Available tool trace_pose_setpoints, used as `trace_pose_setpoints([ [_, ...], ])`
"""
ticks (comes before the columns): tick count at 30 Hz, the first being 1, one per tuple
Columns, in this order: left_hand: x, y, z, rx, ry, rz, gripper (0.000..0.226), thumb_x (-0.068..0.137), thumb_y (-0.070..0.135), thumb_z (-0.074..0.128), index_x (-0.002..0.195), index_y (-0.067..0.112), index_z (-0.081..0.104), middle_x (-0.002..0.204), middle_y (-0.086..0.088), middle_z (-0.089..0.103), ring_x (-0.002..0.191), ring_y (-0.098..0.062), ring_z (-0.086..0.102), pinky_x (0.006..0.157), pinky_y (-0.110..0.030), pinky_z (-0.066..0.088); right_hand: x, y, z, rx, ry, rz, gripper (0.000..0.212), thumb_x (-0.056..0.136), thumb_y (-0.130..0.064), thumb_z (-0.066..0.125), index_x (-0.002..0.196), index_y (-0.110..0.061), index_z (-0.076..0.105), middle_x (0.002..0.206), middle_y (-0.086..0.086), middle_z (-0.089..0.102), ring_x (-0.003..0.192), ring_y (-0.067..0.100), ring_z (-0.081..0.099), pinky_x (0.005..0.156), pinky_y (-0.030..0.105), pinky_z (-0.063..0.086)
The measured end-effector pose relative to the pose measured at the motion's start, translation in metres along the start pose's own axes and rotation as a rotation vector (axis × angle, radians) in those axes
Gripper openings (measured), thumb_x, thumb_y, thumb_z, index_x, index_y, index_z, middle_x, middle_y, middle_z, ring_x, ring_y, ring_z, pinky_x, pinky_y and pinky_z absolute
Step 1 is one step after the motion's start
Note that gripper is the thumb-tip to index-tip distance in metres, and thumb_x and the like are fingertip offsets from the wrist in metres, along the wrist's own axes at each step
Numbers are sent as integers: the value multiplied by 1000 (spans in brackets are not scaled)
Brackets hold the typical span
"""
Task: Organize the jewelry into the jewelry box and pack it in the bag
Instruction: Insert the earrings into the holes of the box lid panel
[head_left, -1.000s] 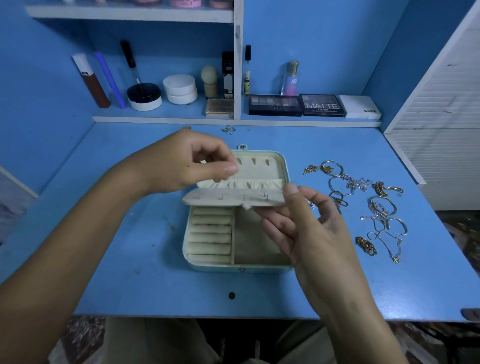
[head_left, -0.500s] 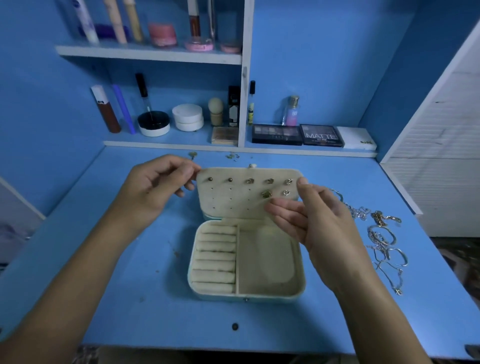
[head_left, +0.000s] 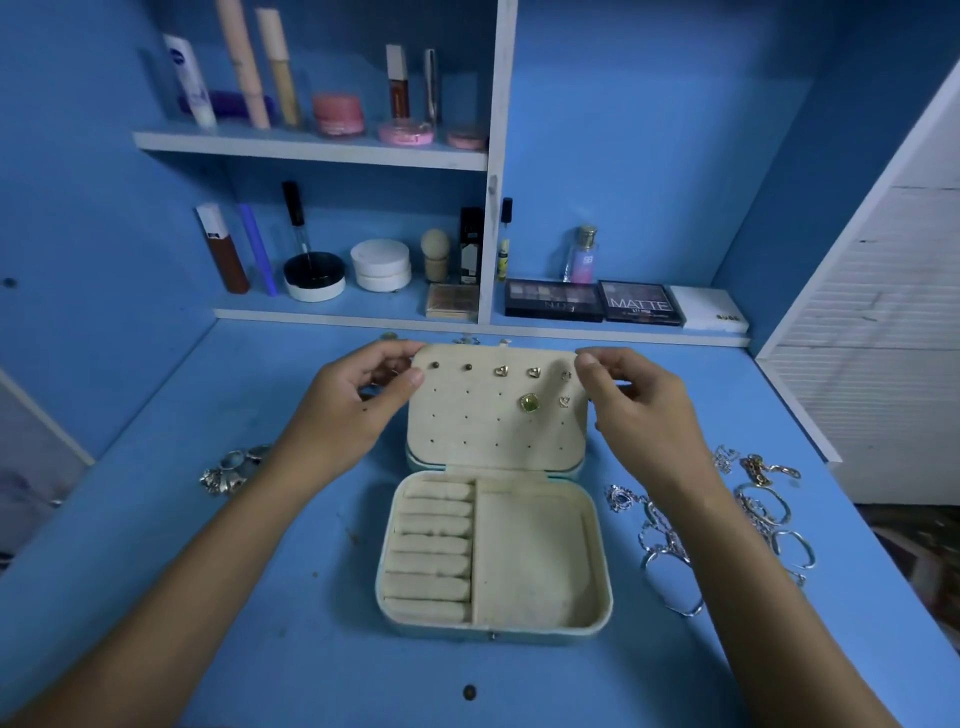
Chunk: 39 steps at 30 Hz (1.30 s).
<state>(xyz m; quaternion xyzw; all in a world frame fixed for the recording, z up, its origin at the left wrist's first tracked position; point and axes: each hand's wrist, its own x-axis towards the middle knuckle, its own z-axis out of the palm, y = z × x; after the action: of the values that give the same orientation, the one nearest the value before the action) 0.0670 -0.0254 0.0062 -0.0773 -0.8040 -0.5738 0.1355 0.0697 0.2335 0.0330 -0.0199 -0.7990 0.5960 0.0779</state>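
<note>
A small pale-green jewelry box (head_left: 597, 618) lies open on the blue desk, with ring rolls on its left and a bare compartment on its right. Its cream earring panel (head_left: 493, 431) stands raised against the lid and carries several stud earrings, one with a green stone (head_left: 529, 402). My left hand (head_left: 358, 410) pinches the panel's top left corner. My right hand (head_left: 628, 405) pinches the top right corner. Silver and gold bracelets and chains (head_left: 727, 525) lie loose to the right of the box. A few rings (head_left: 231, 470) lie to its left.
Shelves behind the desk (head_left: 156, 571) hold cosmetics: tubes, jars, eyeshadow palettes (head_left: 592, 301) and a small white box (head_left: 709, 314). A white louvered door (head_left: 883, 338) stands at the right. No bag is in view.
The earring panel has swung from lying flat over the box up against the lid, showing the studs. Both hands moved to its top corners. The camera tilted up.
</note>
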Motion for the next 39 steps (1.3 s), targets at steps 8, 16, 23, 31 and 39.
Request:
trace_pose_setpoints([
  [8, -1, -16, 9, 116, 20, -72, 22, 96, 23, 62, 109, 41, 66, 107, 13, 68, 99, 0, 61, 80, -5, 43, 23, 27, 18, -159, -60, -58, 13, 97, -39, 58, 102, -32, 68, 93, -15, 69, 88, -5, 61, 69, 11, 43],
  [16, -8, -26, 16, 271, 63, -95, 20, 95, 23, 62, 113, 27, 71, 104, 15, 64, 93, 4, 59, 74, -3, 41, 28, 42, 26, -213, -63, -38, 18, 97, -38, 57, 106, -27, 68, 92, -14, 67, 88, 3, 62, 72, 23, 48],
  [23, -9, -29, 18, 343, 44, -96, 19, 96, 26, 60, 112, 29, 69, 103, 14, 62, 94, 0, 58, 78, -16, 43, 26, 45, 28, -272, -65, -22, 22, 97, -38, 57, 110, -24, 68, 89, -14, 63, 85, 9, 60, 69, 25, 45],
  [31, 3, -24, 13, 378, 92, -68, 14, 94, 23, 64, 104, 23, 74, 98, 16, 65, 91, -2, 62, 78, -8, 45, 27, 46, 28, -306, -59, -43, 19, 97, -36, 57, 105, -23, 68, 87, -12, 65, 84, 10, 60, 66, 26, 44],
  [39, 71, -29, -11, 573, 216, -50, 10, 89, 25, 67, 97, 22, 73, 94, 10, 69, 80, -10, 59, 72, -19, 42, 29, 45, 27, -332, -68, -78, 19, 97, -35, 56, 106, -22, 68, 87, -15, 63, 84, 7, 58, 67, 25, 44],
])
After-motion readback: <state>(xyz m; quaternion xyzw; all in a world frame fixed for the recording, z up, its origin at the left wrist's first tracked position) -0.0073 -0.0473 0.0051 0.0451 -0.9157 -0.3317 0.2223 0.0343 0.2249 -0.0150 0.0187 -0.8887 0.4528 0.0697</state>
